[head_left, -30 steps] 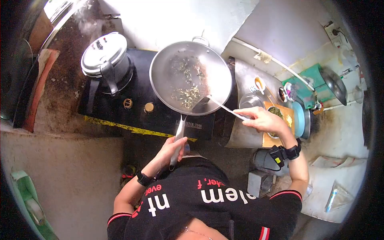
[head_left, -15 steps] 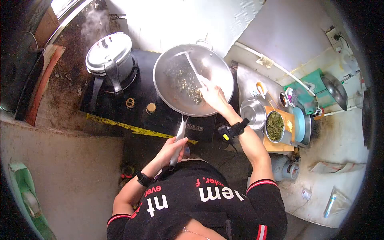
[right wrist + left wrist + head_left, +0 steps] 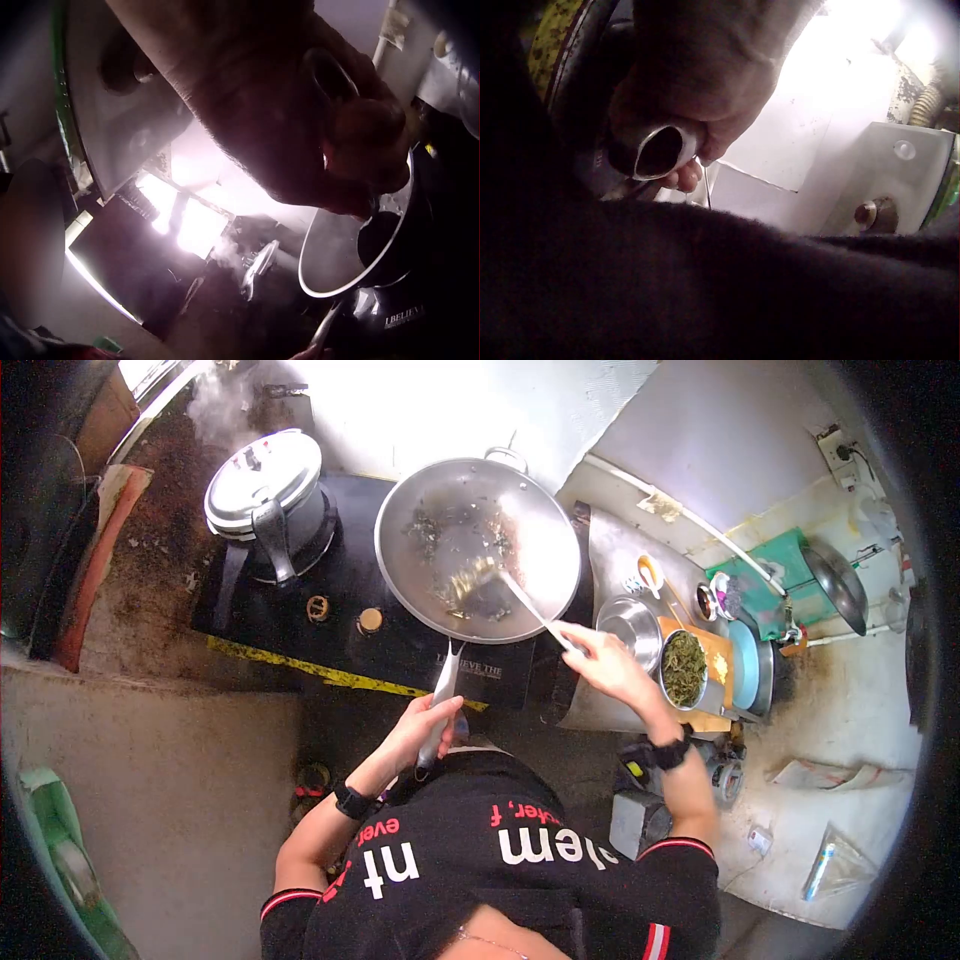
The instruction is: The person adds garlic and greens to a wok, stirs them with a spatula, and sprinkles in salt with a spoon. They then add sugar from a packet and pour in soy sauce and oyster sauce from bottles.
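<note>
Clenched round the spatula (image 3: 532, 608) was the right hand (image 3: 605, 665), fingers curled on its handle, no daylight in that grip! And the left hand (image 3: 425, 730)? Wrapped round the wok handle (image 3: 447, 678), thumb lying along it, with the hollow handle end poking out of the fist in the left wrist view.

Look at the line of that spatula: its long axis ran slantwise, from the right hand at the lower right up and leftward into the wok (image 3: 400, 560), the blade angled down among shreds of food (image 3: 465, 578) on the near side of the pan. The wok handle pointed straight back toward the person's body, its long axis only slightly tilted in the head view, while the small loop handle (image 3: 507, 458) stood at the far rim.

The wok sat over the right part of the black stove (image 3: 350, 550), and over on the left stood a lidded pressure cooker (image 3: 265, 485), steam (image 3: 222, 410) showing just beyond it. Across to the right, on the counter (image 3: 590, 700), a bowl of greens (image 3: 684, 668) rested on a wooden board (image 3: 718, 645), with an empty-looking metal bowl (image 3: 628, 625) just beside it.
</note>
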Demonstrator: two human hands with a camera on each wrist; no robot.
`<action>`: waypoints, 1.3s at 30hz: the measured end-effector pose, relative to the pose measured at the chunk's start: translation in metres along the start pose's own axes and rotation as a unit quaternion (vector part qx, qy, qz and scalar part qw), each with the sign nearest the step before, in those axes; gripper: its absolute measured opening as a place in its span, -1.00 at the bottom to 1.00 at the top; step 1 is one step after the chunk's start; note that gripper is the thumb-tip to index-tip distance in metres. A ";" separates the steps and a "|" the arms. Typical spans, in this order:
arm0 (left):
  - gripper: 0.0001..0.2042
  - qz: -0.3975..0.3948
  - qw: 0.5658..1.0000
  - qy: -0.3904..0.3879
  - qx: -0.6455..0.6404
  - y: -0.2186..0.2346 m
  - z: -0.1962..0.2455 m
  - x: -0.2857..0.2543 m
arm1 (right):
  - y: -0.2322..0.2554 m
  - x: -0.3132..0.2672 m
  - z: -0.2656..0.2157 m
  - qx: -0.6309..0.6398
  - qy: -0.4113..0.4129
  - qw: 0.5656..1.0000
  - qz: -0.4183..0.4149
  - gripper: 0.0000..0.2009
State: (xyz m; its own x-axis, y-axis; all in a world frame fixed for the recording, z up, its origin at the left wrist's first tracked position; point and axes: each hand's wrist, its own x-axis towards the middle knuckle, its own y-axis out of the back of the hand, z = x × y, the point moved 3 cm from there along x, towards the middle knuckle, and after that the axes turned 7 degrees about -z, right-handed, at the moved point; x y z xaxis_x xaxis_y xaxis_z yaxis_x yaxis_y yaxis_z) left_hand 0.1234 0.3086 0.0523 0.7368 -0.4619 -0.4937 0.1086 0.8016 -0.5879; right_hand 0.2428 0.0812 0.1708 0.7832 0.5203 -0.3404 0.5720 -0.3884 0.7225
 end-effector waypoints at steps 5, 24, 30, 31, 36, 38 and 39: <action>-0.74 0.010 1.000 0.000 -0.013 0.000 -0.003 0.000 | -0.013 0.086 0.016 0.073 -0.017 0.990 0.122 -0.68; -0.74 0.001 1.000 -0.006 0.010 0.003 -0.004 0.003 | 0.010 -0.002 -0.015 -0.031 -0.102 0.992 -0.070 -0.58; -0.74 -0.004 1.000 -0.012 0.000 0.001 -0.004 0.002 | -0.011 0.092 0.022 -0.069 0.024 0.982 0.172 -0.68; -0.74 -0.005 1.000 -0.011 0.000 0.000 -0.004 0.001 | -0.010 0.098 0.015 -0.056 0.058 0.976 0.200 -0.68; -0.74 -0.002 1.000 -0.009 -0.003 0.000 0.000 -0.002 | -0.026 0.060 -0.002 -0.057 0.021 0.989 0.133 -0.60; -0.74 -0.003 1.000 -0.007 -0.001 0.001 0.000 -0.001 | -0.017 0.023 -0.019 -0.043 0.005 0.993 0.106 -0.59; -0.75 -0.005 1.000 -0.005 0.004 0.002 -0.001 0.000 | -0.015 0.009 -0.019 -0.045 -0.035 0.995 0.081 -0.58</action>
State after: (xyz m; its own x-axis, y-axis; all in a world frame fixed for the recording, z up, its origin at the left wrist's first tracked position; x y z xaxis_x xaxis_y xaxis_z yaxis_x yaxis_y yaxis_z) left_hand 0.1230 0.3096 0.0509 0.7420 -0.4665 -0.4815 0.1214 0.7999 -0.5878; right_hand 0.2367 0.1064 0.1687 0.8801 0.4013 -0.2537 0.4151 -0.3913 0.8213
